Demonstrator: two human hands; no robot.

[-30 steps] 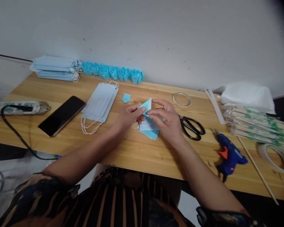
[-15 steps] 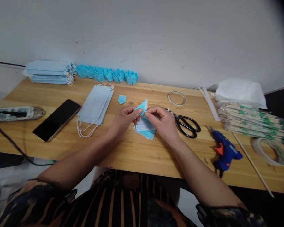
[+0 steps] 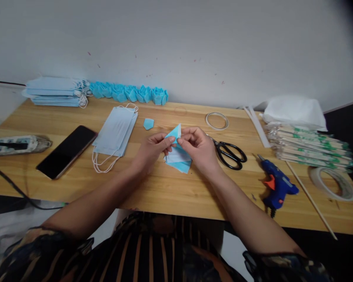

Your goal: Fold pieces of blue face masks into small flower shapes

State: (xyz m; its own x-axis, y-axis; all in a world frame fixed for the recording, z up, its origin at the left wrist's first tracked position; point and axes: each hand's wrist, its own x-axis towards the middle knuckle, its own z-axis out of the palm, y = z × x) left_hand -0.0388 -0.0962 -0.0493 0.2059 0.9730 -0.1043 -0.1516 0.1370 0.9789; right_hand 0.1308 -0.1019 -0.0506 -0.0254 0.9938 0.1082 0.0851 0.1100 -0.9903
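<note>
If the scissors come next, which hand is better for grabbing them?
Probably the right hand: the scissors lie just beside it, on its outer side, while the left hand is farther off. Both hands pinch the folded blue piece, so the right would have to let go first.

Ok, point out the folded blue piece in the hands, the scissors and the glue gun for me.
Folded blue piece (image 3: 174, 132), head view: on its blue face, below the raised tip.
Scissors (image 3: 220, 145), head view: where the black handles meet.
Glue gun (image 3: 278, 181), head view: on its blue body.
</note>
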